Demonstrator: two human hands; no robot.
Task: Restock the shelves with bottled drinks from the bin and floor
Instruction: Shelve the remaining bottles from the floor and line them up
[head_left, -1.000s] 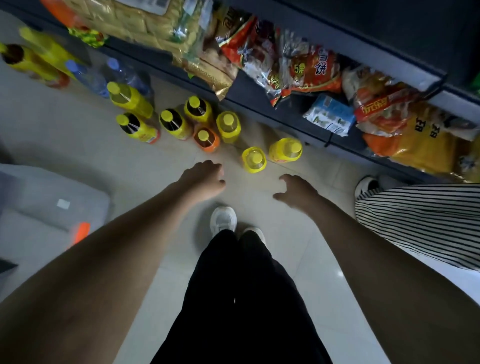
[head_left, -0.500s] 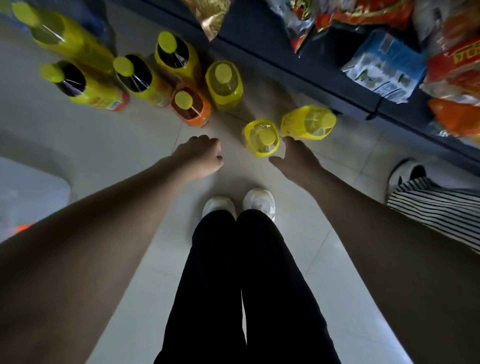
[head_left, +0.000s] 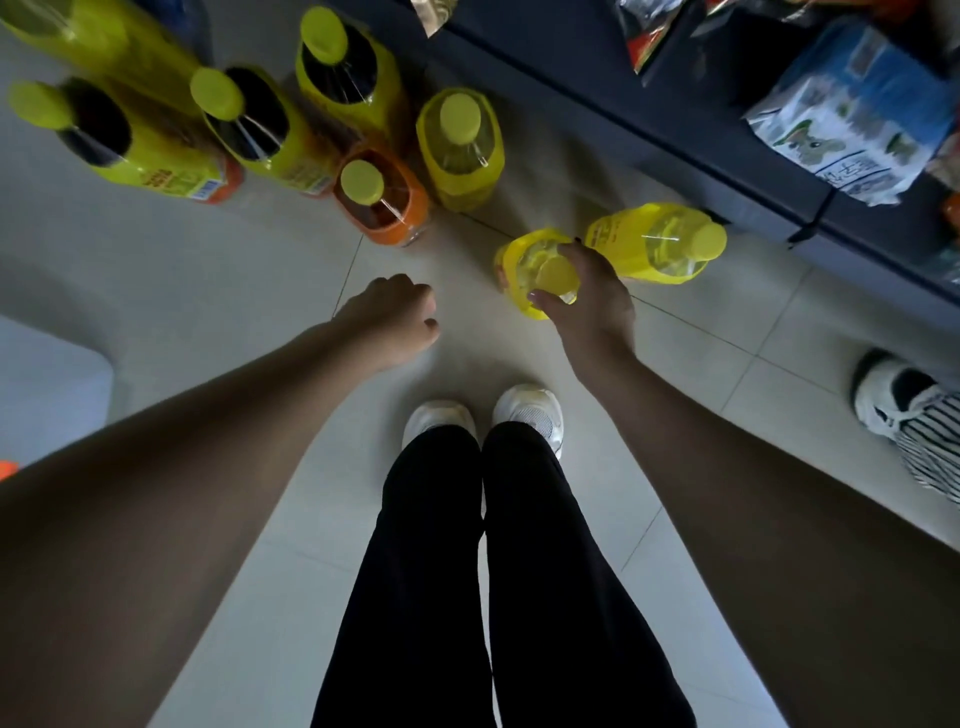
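Note:
Several yellow-capped drink bottles stand on the tiled floor in front of a dark shelf (head_left: 701, 171). My right hand (head_left: 587, 296) grips the top of a clear yellow bottle (head_left: 519, 265), thumb and fingers around its cap. A second clear yellow bottle (head_left: 654, 244) stands just right of it, by the shelf edge. My left hand (head_left: 395, 317) hangs loosely curled above the bare floor, holding nothing, a short way below an orange-labelled bottle (head_left: 382, 200). Further back stand a pale yellow bottle (head_left: 462, 150) and dark tea bottles (head_left: 249, 130).
The shelf holds a blue and white pack (head_left: 852, 109) and snack bags. A pale plastic bin (head_left: 52, 384) sits at the left edge. Another person's shoe (head_left: 883, 395) and striped trouser leg are at the right. My white shoes (head_left: 483, 421) stand below my hands.
The camera has dropped closer to the floor. My right hand has reached forward and closed on the top of the nearer clear yellow bottle. My left hand has stayed curled.

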